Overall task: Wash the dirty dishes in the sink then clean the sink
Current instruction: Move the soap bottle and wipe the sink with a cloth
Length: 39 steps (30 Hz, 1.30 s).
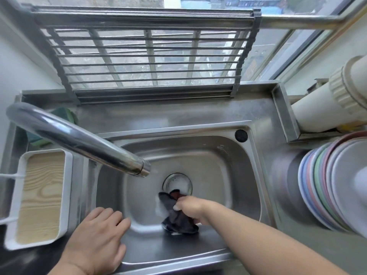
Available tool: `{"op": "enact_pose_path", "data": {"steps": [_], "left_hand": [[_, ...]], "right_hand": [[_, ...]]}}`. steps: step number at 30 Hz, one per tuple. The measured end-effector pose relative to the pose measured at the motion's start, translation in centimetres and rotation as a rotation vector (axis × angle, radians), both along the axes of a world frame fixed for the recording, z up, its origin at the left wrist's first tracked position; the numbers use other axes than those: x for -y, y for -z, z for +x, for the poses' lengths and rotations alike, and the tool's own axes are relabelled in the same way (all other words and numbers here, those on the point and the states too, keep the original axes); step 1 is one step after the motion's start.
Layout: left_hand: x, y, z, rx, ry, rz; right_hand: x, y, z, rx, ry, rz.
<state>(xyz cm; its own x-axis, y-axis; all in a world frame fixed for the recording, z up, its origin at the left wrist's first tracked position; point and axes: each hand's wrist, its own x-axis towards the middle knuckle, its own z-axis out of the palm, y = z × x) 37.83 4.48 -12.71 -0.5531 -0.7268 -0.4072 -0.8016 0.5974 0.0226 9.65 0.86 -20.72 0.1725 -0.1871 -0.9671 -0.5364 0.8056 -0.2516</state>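
The steel sink [228, 165] holds no dishes; a little foam lies around its round drain [177, 181]. My right hand [191, 208] is down in the basin, just below the drain, and grips a dark, soapy cloth [177, 221] that presses on the sink floor. My left hand [97, 239] rests flat on the sink's front-left rim with fingers spread and nothing in it. The chrome faucet [79, 139] arches from the left over the basin; no water runs from it.
A stack of pastel plates [321, 185] leans on the counter to the right. A white tray with a wooden bottom [39, 197] sits left of the sink. A roll-up metal rack [151, 56] stands against the window behind. A white pipe [327, 108] is at the right.
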Motion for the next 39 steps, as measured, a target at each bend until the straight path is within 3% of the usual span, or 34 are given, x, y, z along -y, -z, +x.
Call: {"op": "enact_pose_path", "data": {"steps": [4,9,12,14,17,21,24,28,31,36,39], "left_hand": [[0.0,0.1,0.1,-0.008,-0.009,0.003],[0.1,0.2,0.1,-0.031,-0.016,0.014],[0.1,0.3,0.1,-0.037,-0.015,0.009],[0.2,0.4,0.1,-0.036,0.002,0.005],[0.3,0.6,0.2,-0.040,0.014,-0.004],[0.3,0.6,0.2,-0.041,0.019,-0.012],[0.3,0.8,0.2,-0.040,0.022,-0.010],[0.5,1.1,0.4,-0.057,0.024,-0.018],[0.5,1.2,0.3,-0.074,0.027,-0.042],[0.3,0.9,0.4,-0.053,0.034,-0.034],[0.1,1.0,0.6,-0.041,0.023,0.006]], "right_hand": [[-1.0,-2.1,-3.3,-0.026,0.675,0.151],[-1.2,-3.1,-7.7,0.059,1.405,0.150],[1.1,-3.1,-8.6,0.062,1.790,0.013],[3.9,-3.5,-7.9,0.002,1.890,-0.161],[7.6,-3.9,-5.8,-0.155,1.678,-0.515],[9.7,-2.9,-2.9,-0.577,0.850,-0.812],[9.0,-0.6,-1.0,-0.541,0.389,-0.929],[9.0,1.8,-0.7,-0.418,-0.416,-0.976],[10.2,1.8,-3.6,-0.471,-0.579,-0.959],[9.2,1.5,-9.1,-0.762,-0.603,-0.545],[7.5,1.8,-8.5,-0.782,-0.822,-0.403]]}}
